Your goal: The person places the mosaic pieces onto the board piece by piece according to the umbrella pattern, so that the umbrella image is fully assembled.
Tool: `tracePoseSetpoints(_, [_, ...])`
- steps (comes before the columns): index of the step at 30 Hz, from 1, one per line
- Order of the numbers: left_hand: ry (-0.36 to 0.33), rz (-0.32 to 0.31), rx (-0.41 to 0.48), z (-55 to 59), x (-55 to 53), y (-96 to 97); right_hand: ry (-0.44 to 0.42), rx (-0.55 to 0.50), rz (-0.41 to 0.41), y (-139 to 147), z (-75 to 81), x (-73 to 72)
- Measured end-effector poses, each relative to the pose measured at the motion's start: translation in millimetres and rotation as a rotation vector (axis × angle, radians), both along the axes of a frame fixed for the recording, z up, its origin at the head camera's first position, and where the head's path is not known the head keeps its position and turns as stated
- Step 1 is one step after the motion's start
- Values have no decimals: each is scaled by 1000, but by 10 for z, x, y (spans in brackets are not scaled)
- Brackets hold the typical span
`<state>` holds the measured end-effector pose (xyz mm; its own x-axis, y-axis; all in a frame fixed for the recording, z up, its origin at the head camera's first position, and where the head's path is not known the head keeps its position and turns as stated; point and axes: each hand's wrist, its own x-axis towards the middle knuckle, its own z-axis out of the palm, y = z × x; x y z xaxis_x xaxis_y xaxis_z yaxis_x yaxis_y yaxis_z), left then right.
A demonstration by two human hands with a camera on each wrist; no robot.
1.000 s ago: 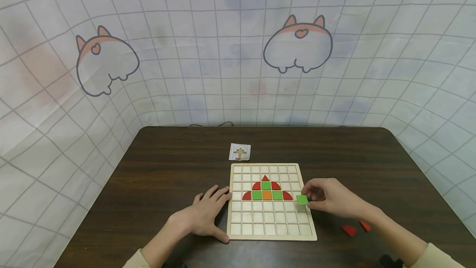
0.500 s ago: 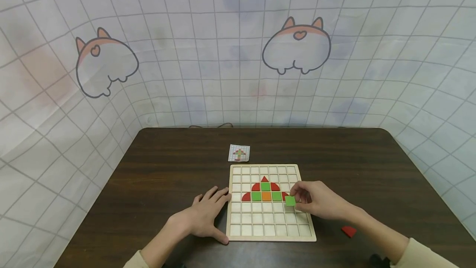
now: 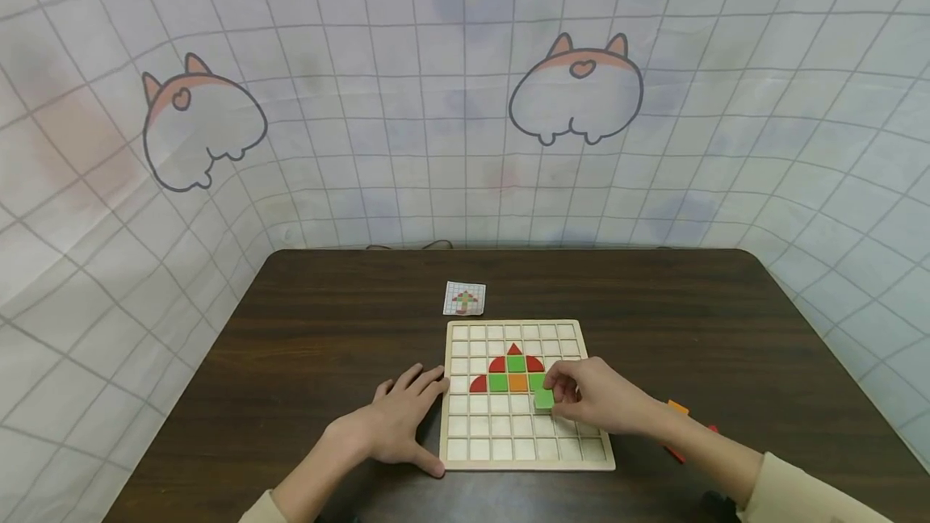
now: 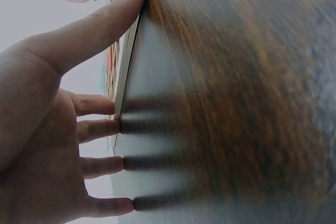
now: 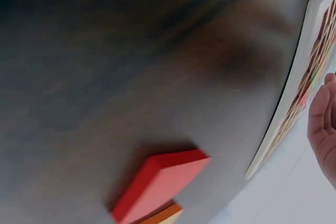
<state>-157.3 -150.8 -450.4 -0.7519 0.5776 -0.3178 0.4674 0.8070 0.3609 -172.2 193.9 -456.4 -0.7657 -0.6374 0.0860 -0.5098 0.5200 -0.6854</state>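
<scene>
In the head view my left hand rests at the left edge of a pale wooden grid board. Its spread thumb and fingers touch the board's rim and the table, as the left wrist view also shows. My right hand pinches a green square tile over the board, just below and right of its coloured pattern. A red triangle tops that pattern. Below it lie green squares, an orange square and rounded red pieces. The hand hides the pattern's right end.
A small printed card with a similar coloured figure lies behind the board. Right of the board, partly under my right forearm, are an orange piece and red pieces. A patterned cloth hangs behind the dark table.
My right hand has moved left across the board, carrying the green tile from near the right edge toward the pattern. An orange piece has come into view beside the forearm. The left hand stays put.
</scene>
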Motion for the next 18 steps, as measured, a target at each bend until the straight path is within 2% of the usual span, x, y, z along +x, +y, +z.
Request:
tracePoseSetpoints(10, [2, 0, -3, -4, 1, -6, 15, 52, 31, -222, 18, -19])
tracePoseSetpoints(18, [3, 2, 1, -4, -3, -7, 53, 90, 25, -305, 5, -33])
